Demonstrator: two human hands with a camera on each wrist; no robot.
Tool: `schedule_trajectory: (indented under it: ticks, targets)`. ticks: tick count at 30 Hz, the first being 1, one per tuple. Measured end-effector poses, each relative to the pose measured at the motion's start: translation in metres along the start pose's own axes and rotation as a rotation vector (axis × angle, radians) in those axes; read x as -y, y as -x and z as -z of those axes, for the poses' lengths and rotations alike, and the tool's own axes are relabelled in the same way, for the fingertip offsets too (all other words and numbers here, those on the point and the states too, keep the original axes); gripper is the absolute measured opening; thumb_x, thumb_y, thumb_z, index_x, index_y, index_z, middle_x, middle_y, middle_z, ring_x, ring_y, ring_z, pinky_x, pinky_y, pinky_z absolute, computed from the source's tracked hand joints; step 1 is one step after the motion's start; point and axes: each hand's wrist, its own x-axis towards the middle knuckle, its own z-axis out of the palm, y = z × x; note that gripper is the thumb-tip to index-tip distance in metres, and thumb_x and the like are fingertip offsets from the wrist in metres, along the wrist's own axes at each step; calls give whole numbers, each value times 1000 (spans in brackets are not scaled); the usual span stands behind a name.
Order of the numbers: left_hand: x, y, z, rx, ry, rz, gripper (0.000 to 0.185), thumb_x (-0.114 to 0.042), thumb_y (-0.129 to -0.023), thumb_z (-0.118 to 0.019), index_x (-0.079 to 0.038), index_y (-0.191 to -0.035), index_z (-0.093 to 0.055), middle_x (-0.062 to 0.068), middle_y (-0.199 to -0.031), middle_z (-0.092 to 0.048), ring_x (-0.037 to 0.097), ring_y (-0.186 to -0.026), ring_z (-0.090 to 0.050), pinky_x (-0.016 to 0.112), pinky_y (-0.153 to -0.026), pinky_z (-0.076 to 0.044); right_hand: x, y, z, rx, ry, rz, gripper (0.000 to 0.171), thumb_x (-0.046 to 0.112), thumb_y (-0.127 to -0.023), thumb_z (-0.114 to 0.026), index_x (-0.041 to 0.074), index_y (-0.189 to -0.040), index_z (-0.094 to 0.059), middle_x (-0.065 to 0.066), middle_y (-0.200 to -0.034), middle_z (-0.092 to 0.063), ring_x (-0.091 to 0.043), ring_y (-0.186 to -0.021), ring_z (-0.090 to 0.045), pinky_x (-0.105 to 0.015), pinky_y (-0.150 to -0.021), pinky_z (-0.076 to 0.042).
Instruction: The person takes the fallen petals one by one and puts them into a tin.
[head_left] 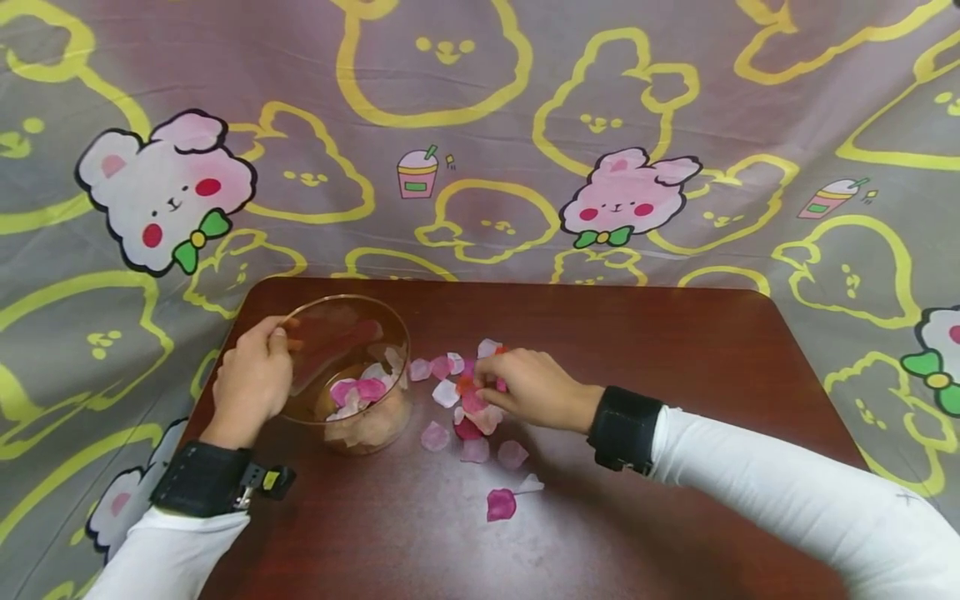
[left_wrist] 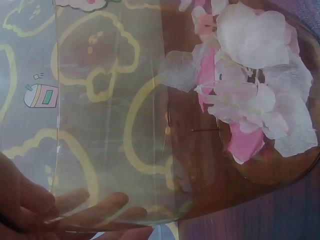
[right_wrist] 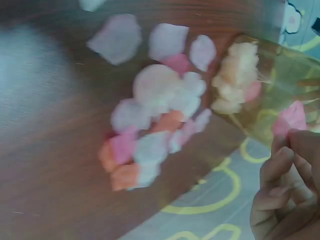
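A transparent amber bowl [head_left: 309, 371] stands at the left of the table, slightly tilted, with white, cream and pink artificial petals [head_left: 369, 388] inside. My left hand [head_left: 253, 379] grips its rim from the left; in the left wrist view the fingers [left_wrist: 112, 202] show by the clear wall. To the bowl's right, loose petals [head_left: 446, 393] in pink, white and orange lie in a cluster. Above this cluster is my right hand [head_left: 538, 390]. In the right wrist view its thumb and fingertips pinch one pink petal [right_wrist: 291, 119], with the bowl [right_wrist: 272, 82] behind.
The dark red-brown table [head_left: 675, 367] has rounded far corners. A dark pink petal [head_left: 501, 505] and a whitish one [head_left: 531, 483] lie apart, nearer the front. Behind the table hangs a grey cloth [head_left: 480, 150] printed with cartoon animals.
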Motion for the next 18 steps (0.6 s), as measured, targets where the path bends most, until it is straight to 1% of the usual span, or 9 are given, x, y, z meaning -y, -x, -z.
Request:
schedule_trajectory:
  ticks: [4, 8, 14, 18]
  targets:
    - [1, 0, -1, -5, 0, -2, 48, -31, -111, -21, -10, -140, -53, 22, -127, -69, 47, -102, -63, 45, -67, -40, 17, -14, 6, -59, 1, 46, 11, 25, -91, -76, 16, -97, -72, 6, -82, -70, -7, -68, -56, -20, -61, -46]
    - [2, 1, -1, 2, 1, 3, 48, -31, -111, -21, -9, -140, -52, 22, -127, -68, 45, -101, -64, 43, -66, -39, 31, -30, 9, -100, 9, 79, 9, 23, -93, -74, 16, -97, -71, 5, -82, -68, -7, -68, -56, -20, -59, -44]
    - [1, 1, -1, 3, 5, 3, 47, -31, -111, -22, -10, -140, -52, 22, -127, -69, 47, -105, -63, 45, -67, -40, 46, -54, 14, -130, -5, 75, 9, 24, -96, -71, 16, -100, -71, 5, -84, -67, -8, -70, -55, -19, -59, -40]
    - [1, 1, 0, -4, 4, -14, 48, -32, -111, -22, -10, -139, -53, 21, -127, -69, 45, -103, -64, 43, -66, -40, 59, -65, 17, -123, -12, 60, 11, 25, -97, -69, 16, -101, -70, 5, -84, -67, -9, -71, -56, -20, -60, -40]
